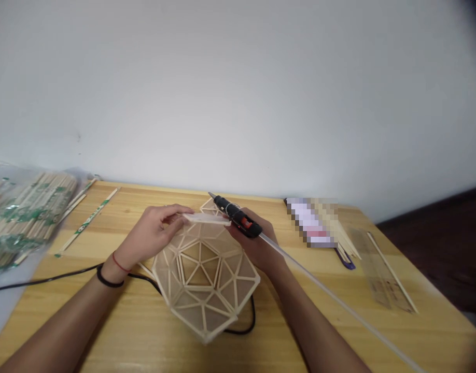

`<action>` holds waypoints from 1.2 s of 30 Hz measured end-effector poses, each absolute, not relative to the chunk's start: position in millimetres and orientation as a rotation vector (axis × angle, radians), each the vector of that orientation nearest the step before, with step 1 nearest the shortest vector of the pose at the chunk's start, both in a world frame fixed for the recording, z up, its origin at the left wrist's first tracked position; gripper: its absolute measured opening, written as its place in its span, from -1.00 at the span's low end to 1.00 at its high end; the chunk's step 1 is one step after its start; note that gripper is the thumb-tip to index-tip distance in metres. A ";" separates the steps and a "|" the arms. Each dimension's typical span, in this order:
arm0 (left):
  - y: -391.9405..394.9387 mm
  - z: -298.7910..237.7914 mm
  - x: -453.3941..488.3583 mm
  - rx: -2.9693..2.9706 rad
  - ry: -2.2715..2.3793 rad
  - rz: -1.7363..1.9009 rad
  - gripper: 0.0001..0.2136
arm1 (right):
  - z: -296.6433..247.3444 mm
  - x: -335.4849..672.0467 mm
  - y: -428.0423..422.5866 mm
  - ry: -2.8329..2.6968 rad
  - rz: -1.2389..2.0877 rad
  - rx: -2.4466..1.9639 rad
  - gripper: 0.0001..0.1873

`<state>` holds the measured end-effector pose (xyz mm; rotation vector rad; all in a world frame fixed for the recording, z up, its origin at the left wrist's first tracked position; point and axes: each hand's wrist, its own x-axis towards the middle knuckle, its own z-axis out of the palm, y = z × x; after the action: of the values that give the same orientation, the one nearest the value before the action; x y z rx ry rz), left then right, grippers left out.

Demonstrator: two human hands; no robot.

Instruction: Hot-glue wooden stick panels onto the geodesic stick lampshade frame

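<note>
A faceted geometric stick frame (201, 274), with thin pale sticks in triangles and translucent sheet between them, is held tilted over the table. My left hand (156, 230) is closed on its far left rim, fingers and thumb at the edge. In my right hand (257, 243) is a black hot glue gun (238, 215) with a red trigger, its nozzle pointing up and left past the frame. A long translucent glue stick (331, 295) runs out of its back end. The right fingers are partly hidden behind the gun and frame. Behind the frame shows another small stick lattice (210, 206).
Packs of wrapped chopsticks (31, 212) lie at the left, with one wrapped pair (88, 220) nearby. A black cable (70, 272) crosses under the frame. At the right are loose sticks (345, 238), a blurred-out packet (310, 223) and a clear sheet (378, 274). A wall (238, 103) borders the wooden table (137, 342).
</note>
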<state>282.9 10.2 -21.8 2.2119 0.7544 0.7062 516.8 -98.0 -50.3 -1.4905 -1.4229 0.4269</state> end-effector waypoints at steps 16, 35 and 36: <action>9.1 -19.4 282.0 2.247 0.732 0.715 -0.74 | -47.0 512.8 -98.0 -1.294 0.530 -1.467 -0.84; 7.9 -24.7 280.5 2.165 0.789 0.720 -0.75 | -47.1 514.0 -97.5 -1.357 0.496 -1.446 -0.84; 8.0 -24.1 280.5 2.161 0.793 0.729 -0.75 | -47.1 515.0 -97.7 -1.357 0.505 -1.458 -0.83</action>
<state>280.5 8.0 -24.1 2.1610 0.7926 0.7293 515.0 -97.7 -47.1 -1.4582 -1.3571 0.5046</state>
